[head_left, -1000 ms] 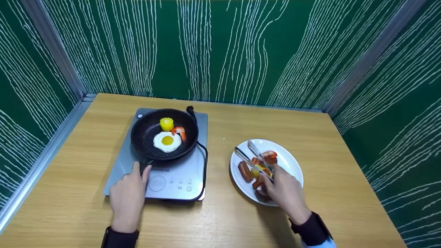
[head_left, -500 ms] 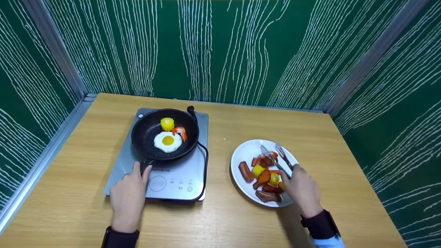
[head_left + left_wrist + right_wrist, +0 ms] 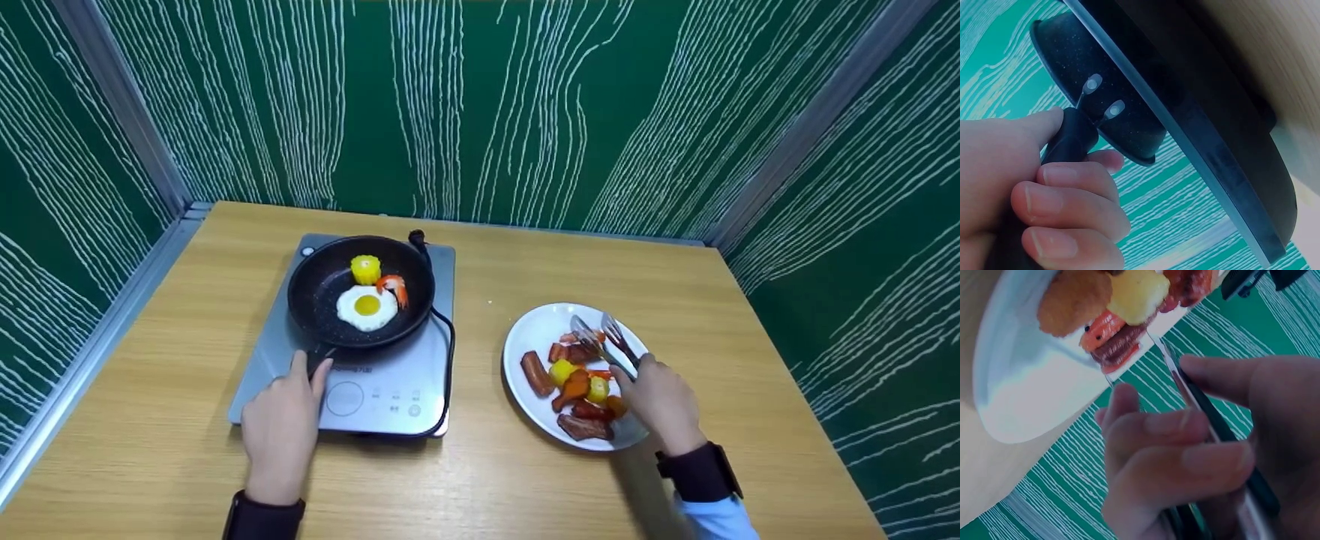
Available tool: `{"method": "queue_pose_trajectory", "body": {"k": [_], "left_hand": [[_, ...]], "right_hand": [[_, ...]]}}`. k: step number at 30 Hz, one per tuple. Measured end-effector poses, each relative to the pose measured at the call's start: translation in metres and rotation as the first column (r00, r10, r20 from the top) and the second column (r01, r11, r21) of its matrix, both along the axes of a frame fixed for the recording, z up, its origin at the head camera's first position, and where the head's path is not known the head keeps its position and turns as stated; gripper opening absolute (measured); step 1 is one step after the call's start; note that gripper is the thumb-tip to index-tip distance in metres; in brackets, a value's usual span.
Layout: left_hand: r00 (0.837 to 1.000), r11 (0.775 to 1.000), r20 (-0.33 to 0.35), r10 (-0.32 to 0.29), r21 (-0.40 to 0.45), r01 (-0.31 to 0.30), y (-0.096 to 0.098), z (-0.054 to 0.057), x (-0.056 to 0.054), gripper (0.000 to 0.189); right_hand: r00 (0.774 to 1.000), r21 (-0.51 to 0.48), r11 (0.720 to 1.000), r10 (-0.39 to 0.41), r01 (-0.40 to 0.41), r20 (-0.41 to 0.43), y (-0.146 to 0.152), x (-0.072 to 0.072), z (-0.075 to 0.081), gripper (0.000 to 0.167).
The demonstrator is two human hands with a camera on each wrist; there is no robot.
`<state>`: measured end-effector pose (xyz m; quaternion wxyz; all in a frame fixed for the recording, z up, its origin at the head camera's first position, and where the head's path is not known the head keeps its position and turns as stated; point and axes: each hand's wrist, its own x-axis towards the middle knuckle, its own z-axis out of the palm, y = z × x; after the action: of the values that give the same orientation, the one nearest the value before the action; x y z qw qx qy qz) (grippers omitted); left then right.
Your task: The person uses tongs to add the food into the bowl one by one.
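Note:
My left hand (image 3: 281,420) grips the handle of a black frying pan (image 3: 311,300). In the left wrist view, the fingers curl round the black handle (image 3: 1072,138), with the thumb along it. A fried egg (image 3: 367,306), a piece of corn (image 3: 365,268) and a shrimp (image 3: 399,292) lie in the pan. My right hand (image 3: 664,405) holds metal tongs (image 3: 625,349) over the right part of a white plate (image 3: 523,334). Their two tips stand apart, with nothing visibly gripped between them. Sausage-like and ribbed brown meat pieces (image 3: 585,427), corn pieces (image 3: 562,371) and other food fill the plate.
Under the pan is a flat induction cooker (image 3: 262,375), its black cord (image 3: 451,360) running down its right side. Bare wooden table (image 3: 480,337) separates cooker and plate. Green walls with white streaks (image 3: 517,112) and metal posts (image 3: 817,112) enclose the table.
My right hand has moved right with the tongs, drawing back from the middle of the plate and uncovering the food. It shifts only slightly in the last half second. My left hand stays on the pan handle.

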<state>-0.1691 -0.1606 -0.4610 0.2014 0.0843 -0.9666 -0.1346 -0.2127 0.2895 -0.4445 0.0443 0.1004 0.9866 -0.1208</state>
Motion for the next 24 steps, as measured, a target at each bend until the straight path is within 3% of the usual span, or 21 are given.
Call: {"method": "queue_pose_trajectory", "body": {"k": [11,18,24], "left_hand": [[1.0,1.0,-0.023,0.0,-0.007,0.0,0.0,-0.001,-0.001,0.044],[0.999,1.0,-0.034,0.0,0.004,0.0,0.0,-0.001,0.0,0.043],[1.0,1.0,0.019,-0.002,0.029,0.002,-0.001,0.001,0.001,0.046]], "right_hand": [[0.995,-0.055,0.998,0.005,0.001,0.097,0.015,0.002,0.01,0.063],[0.998,-0.042,0.998,0.046,-0.045,0.032,0.017,0.001,0.003,0.055],[0.998,-0.01,0.998,0.058,-0.058,-0.037,0.017,0.0,-0.001,0.046]]}}
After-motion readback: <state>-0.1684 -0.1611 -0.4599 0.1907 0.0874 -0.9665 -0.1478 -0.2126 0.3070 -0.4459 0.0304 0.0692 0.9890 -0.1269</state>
